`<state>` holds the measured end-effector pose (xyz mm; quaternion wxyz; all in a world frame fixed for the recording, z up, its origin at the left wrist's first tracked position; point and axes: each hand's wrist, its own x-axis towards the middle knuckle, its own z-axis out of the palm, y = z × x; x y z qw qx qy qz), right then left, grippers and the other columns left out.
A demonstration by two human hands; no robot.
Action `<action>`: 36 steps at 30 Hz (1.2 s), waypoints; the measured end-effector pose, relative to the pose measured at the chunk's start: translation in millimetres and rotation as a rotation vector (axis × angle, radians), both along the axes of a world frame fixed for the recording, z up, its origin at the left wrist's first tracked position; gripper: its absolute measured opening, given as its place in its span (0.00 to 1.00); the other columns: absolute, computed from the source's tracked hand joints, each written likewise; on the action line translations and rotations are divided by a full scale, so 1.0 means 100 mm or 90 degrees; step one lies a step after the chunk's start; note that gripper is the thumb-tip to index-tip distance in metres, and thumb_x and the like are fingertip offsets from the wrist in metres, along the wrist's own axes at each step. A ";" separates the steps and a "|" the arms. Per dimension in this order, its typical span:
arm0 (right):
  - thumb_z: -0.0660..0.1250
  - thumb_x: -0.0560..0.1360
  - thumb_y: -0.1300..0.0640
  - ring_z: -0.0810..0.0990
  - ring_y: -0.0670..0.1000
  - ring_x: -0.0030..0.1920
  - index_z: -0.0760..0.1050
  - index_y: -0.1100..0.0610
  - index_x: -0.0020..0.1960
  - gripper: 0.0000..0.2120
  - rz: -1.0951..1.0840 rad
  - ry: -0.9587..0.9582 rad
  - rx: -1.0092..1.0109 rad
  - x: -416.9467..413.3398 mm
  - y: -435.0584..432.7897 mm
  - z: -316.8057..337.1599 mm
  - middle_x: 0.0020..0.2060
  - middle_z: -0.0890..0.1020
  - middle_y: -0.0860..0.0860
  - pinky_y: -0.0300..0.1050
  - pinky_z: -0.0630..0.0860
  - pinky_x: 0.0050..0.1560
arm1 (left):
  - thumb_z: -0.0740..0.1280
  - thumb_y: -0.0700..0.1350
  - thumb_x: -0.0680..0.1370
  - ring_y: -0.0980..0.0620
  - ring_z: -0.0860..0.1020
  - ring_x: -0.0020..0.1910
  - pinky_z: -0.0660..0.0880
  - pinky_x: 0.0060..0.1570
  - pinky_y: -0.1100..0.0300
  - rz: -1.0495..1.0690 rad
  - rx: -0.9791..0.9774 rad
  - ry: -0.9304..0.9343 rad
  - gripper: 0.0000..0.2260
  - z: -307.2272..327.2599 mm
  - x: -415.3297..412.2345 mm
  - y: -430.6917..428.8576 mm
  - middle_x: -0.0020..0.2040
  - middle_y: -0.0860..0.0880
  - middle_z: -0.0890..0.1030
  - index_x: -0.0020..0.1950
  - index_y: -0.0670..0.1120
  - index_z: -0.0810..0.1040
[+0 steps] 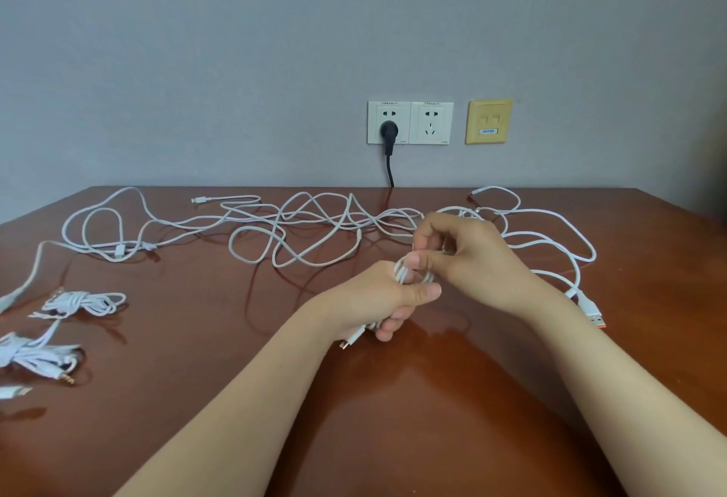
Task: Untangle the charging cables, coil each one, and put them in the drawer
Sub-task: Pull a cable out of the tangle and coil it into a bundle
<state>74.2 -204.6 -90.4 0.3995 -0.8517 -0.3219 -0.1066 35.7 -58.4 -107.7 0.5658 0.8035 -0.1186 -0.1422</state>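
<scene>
Your left hand (387,299) grips a round white cable coil (402,273); your right hand (472,256) pinches its top (glossy brown worktop (393,418) beneath).

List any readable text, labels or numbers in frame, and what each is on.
No text is legible.
Left socket plate: small print along the top edge and bottom corner, too small to read.
Right socket plate: same, too small.
Blue label on yellow wall plate: blurred, unreadable.
White cables: no print visible.
</scene>
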 end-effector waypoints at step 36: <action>0.53 0.80 0.50 0.77 0.58 0.52 0.73 0.52 0.54 0.12 -0.082 -0.253 -0.364 -0.12 0.28 -0.24 0.48 0.82 0.53 0.44 0.63 0.42 | 0.58 0.52 0.81 0.55 0.71 0.16 0.72 0.23 0.64 0.374 0.099 -0.231 0.14 -0.09 0.20 0.11 0.22 0.49 0.73 0.37 0.49 0.72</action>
